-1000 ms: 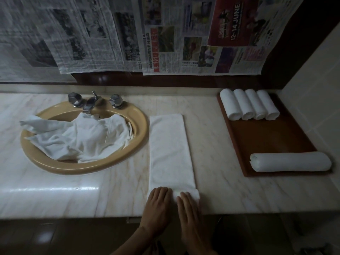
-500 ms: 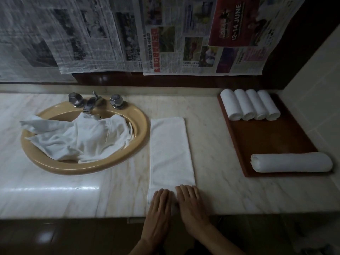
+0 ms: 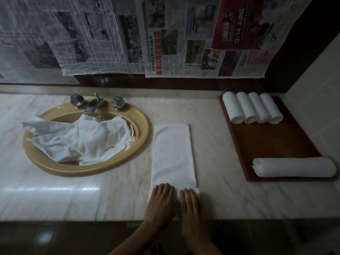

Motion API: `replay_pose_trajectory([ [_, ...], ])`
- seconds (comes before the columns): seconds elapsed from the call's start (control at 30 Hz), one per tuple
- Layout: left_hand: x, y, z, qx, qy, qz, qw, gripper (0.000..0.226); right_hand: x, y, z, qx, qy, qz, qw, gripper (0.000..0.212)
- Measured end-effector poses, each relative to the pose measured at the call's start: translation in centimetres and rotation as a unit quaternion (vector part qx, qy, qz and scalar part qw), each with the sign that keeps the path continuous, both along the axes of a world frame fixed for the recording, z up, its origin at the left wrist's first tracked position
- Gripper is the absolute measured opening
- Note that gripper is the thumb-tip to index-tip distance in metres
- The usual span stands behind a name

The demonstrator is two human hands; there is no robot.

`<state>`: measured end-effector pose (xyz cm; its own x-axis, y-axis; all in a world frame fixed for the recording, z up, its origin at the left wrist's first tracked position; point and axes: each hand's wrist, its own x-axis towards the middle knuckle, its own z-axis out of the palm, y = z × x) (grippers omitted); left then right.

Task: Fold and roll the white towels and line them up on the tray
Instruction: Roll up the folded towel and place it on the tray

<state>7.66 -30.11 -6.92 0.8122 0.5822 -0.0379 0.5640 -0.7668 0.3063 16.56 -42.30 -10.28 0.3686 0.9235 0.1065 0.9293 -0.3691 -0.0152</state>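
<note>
Both hands, left (image 3: 161,201) and right (image 3: 190,203), lay flat and ungripping on the roll starting at the towel's (image 3: 173,153) six o'clock end; even pressure toward twelve would keep it tight.

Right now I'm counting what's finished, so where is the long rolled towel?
In the head view, the long rolled towel lies crosswise at the near end of the tray, far right, apart from the four small rolls at its back.

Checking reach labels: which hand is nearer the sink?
Left. The left hand presses the towel strip's near end on the side toward the sink; the right hand lies beside it, farther away.
</note>
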Motion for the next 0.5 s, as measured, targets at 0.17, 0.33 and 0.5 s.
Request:
replay_pose_trajectory([
  [0.17,1.1,1.0,0.5,0.009,-0.040,0.057,0.998,0.051,3.6,3.6,0.4,0.038,0.008,0.016,0.999,0.049],
  [0.33,-0.5,-0.9,-0.7,0.061,-0.095,0.038,0.993,0.041,3.9,3.6,1.7,0.042,0.017,0.053,0.998,0.046],
  [0.5,-3.3,-3.5,-4.0,0.099,-0.110,0.022,0.989,0.044,2.6,1.5,1.8,0.028,0.020,0.077,0.996,0.042],
])
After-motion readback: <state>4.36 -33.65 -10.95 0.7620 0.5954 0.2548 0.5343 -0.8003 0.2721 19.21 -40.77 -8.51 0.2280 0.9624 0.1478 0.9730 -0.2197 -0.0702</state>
